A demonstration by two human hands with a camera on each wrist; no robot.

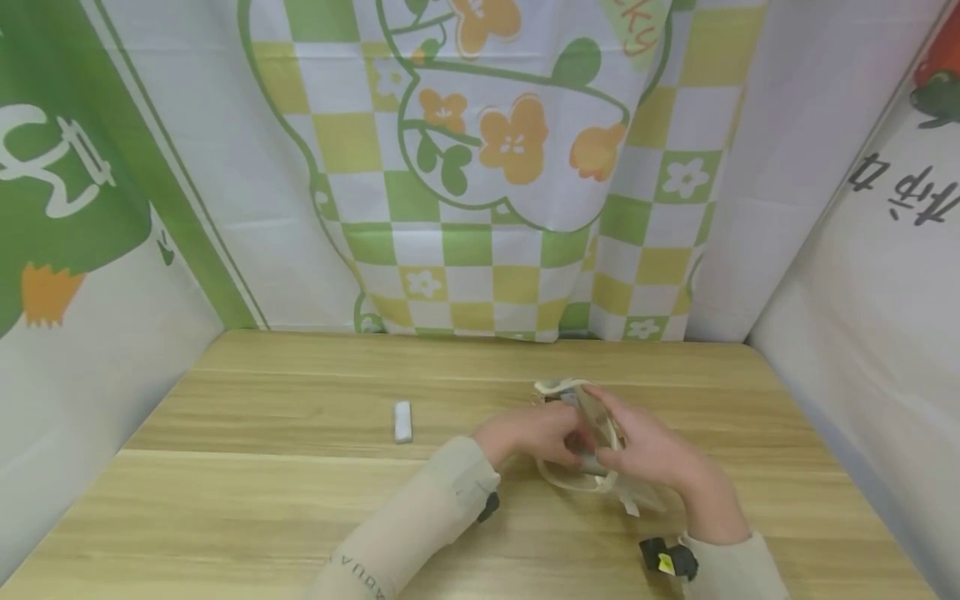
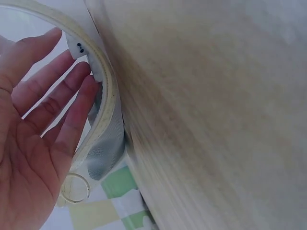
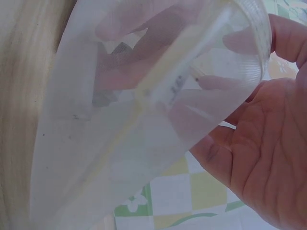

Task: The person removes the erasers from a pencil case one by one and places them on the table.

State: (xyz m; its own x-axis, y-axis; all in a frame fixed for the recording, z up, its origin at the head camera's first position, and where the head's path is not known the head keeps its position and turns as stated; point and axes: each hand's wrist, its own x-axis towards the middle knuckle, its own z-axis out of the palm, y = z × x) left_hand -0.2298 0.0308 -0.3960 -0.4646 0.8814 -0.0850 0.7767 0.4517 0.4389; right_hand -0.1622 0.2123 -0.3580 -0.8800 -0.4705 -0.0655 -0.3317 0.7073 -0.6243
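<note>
A see-through zip pouch (image 1: 573,485) with a cream rim stands on the table between both hands, its mouth spread wide. My left hand (image 1: 528,433) reaches into the mouth; in the left wrist view its fingers (image 2: 76,105) are loosely extended inside the rim, beside a white tab (image 2: 76,47) with black marks. Nothing shows in its palm. The right hand (image 1: 648,442) holds the near-right side of the rim, with fingers inside and thumb outside. Through the cloudy wall (image 3: 72,158) in the right wrist view, left-hand fingers and a grey mesh piece (image 3: 105,98) show dimly.
A small white rectangular block (image 1: 402,422) lies on the wooden table (image 1: 262,492), left of the pouch. A metal ring (image 2: 75,188) hangs at the pouch's end. Behind the table hangs a checked green and yellow curtain (image 1: 468,246); printed cloths line both sides.
</note>
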